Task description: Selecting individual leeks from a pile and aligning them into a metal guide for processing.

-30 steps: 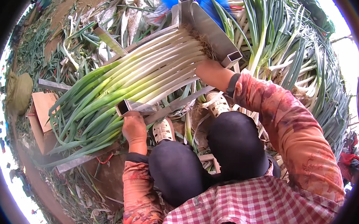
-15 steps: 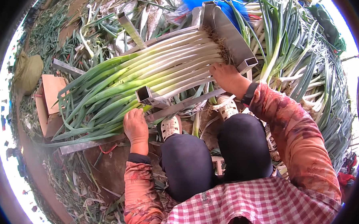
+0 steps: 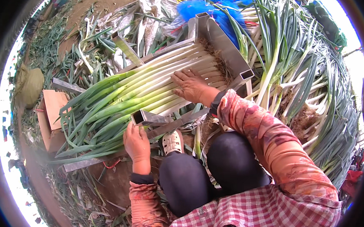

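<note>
Metal rack (image 3: 227,43), right hand (image 3: 192,87) palm-down, resting on leeks (image 3: 148,85)

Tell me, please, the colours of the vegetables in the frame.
The vegetables have white stalks and green leaves; head view.

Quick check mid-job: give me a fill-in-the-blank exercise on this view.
1. The grip lying across the long onions is the person's ____ one.
2. The fluffy bundle beyond the metal frame is ____.
3. The cardboard box sits on the picture's ____ side.
4. The onion ends toward that box are ____, not white.

Missing words: right; blue; left; green.
</note>
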Action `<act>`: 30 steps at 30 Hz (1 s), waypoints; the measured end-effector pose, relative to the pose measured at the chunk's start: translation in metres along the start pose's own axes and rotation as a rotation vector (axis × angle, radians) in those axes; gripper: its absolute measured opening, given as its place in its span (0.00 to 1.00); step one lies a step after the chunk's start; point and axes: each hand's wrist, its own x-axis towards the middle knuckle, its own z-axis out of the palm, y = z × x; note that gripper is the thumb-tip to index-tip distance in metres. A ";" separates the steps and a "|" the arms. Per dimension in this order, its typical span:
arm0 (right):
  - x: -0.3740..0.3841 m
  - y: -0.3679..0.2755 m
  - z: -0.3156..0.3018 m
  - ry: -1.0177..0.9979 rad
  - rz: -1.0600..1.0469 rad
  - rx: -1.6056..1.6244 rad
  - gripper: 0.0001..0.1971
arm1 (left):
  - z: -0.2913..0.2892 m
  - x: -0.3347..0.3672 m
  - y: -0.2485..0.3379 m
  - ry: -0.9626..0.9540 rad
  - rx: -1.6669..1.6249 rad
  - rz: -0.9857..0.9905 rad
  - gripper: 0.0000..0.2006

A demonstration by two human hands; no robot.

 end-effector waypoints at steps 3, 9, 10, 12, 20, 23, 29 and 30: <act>-0.010 0.005 0.024 0.222 -0.069 -0.018 0.31 | 0.009 0.012 -0.002 0.128 0.172 0.184 0.17; -0.011 0.005 0.041 0.317 -0.102 0.054 0.29 | 0.028 0.079 -0.017 0.113 0.189 0.044 0.27; -0.011 0.005 0.041 0.318 -0.102 0.046 0.29 | 0.035 0.085 -0.016 0.023 0.272 0.001 0.27; -0.009 0.004 0.039 0.333 -0.107 0.031 0.30 | 0.039 0.088 -0.011 -0.075 0.368 -0.051 0.27; 0.001 0.053 0.020 0.535 0.040 -0.075 0.23 | 0.040 0.089 -0.003 -0.020 0.364 -0.057 0.25; -0.001 0.049 0.015 0.511 0.046 0.056 0.22 | 0.038 0.086 -0.003 -0.021 0.376 -0.051 0.25; -0.003 0.053 0.020 0.514 0.049 0.082 0.21 | 0.040 0.086 -0.001 0.001 0.385 -0.025 0.25; -0.003 0.052 0.020 0.520 0.037 0.087 0.21 | 0.040 0.085 -0.003 0.015 0.367 -0.017 0.25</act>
